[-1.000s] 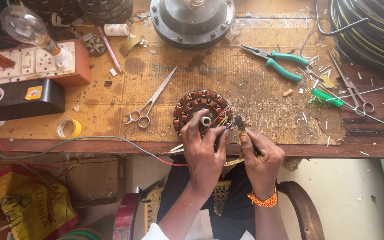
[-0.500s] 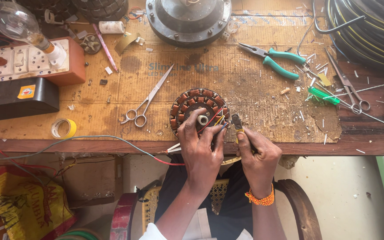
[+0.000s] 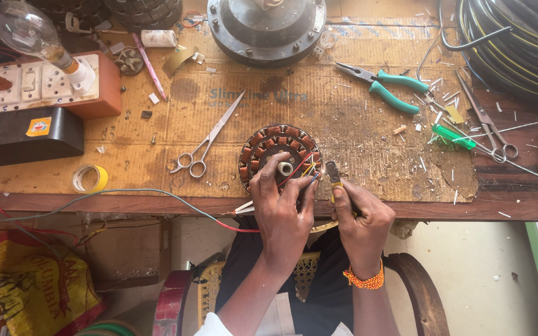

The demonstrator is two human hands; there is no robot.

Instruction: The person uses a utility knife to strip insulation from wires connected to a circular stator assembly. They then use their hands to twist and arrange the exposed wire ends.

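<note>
Copper-wound coils ringed the round stator (image 3: 279, 155), which sat at the near edge of the worktop (image 3: 356, 137) directly under the left hand (image 3: 283, 208); that hand was clamped over the stator's near side, fingertips pinching a few thin coloured lead wires (image 3: 304, 171) just right of the pale central hub. Close beside it on the right, the right hand (image 3: 359, 218) was closed around a small dark-tipped hand tool (image 3: 332, 174) with a yellowish grip, its tip meeting the wire ends. Doing this well probably meant keeping the stator pressed flat, holding the leads taut and apart, and working the tool on one wire at a time without nicking the windings. Beyond the left hand lay steel scissors (image 3: 205, 146) on a worn, stained cardboard sheet littered with wire clippings; further off to the right of the right hand lay green-handled pliers (image 3: 387, 86), a green screwdriver (image 3: 453, 135) and second scissors (image 3: 487, 124). A roll of yellow tape (image 3: 89, 178) lay well to the left, near a dark box (image 3: 26, 134) and an orange switchboard (image 3: 45, 87) carrying a clear bulb (image 3: 23, 28).
</note>
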